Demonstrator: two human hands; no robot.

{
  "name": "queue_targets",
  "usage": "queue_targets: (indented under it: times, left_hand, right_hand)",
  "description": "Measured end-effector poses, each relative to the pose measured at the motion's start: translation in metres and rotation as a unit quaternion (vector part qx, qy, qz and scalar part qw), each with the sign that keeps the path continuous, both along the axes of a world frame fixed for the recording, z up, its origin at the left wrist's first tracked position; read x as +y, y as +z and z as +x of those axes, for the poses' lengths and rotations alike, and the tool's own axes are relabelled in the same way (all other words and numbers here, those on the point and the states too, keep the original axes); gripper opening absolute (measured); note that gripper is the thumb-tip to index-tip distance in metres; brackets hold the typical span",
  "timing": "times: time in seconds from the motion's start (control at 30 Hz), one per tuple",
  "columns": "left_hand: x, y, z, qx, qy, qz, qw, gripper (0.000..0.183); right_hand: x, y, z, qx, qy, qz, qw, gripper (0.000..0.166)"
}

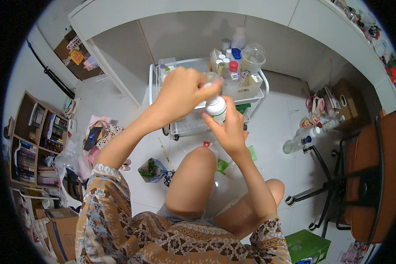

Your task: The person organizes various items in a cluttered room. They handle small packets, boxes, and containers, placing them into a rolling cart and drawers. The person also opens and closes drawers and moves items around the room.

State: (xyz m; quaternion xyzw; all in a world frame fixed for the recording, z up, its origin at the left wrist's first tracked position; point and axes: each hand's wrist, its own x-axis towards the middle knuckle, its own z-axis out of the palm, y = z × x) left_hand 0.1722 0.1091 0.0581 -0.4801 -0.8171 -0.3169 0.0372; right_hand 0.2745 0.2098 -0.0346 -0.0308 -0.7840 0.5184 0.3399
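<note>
In front of the cart my right hand (229,133) grips a white plastic bottle (215,109) with a green-banded label, holding it slightly tilted. My left hand (182,94) is at the bottle's neck, its fingers curled around the top; motion blur and the fingers partly hide the cap. Behind both hands stands a white wheeled cart (266,84). Its upper tray carries a red-capped bottle (233,67), a clear plastic cup with a domed lid (252,58), a small white box (255,80) and several white-capped bottles. The hands cover part of this tray.
A white desk (191,6) arches over the cart. At right are a brown swivel chair (366,171), glass bottles (293,146) and a cardboard box (349,99). A bookshelf (36,148) stands left. A small open box (150,171) and green packets (222,166) lie around my knees.
</note>
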Motion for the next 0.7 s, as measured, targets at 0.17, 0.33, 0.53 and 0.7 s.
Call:
queue_targets:
  times: [0.17, 0.33, 0.53, 0.7]
  left_hand:
    - [-0.002, -0.005, -0.014, -0.16, 0.039, 0.149, 0.975, 0.052]
    - [-0.008, -0.018, -0.011, -0.244, 0.008, 0.221, 0.944, 0.037]
    - [-0.013, -0.04, 0.01, -0.287, 0.019, 0.205, 0.936, 0.04]
    - [-0.016, -0.048, 0.014, -0.293, 0.003, 0.214, 0.932, 0.028]
  right_hand:
    - [0.006, -0.007, 0.003, 0.023, -0.006, -0.061, 0.998, 0.04]
    - [0.024, -0.001, 0.011, 0.109, 0.087, -0.064, 0.988, 0.043]
    - [0.036, 0.004, 0.018, 0.14, 0.113, -0.014, 0.984, 0.043]
    - [0.04, 0.003, 0.019, 0.135, 0.118, -0.046, 0.983, 0.042]
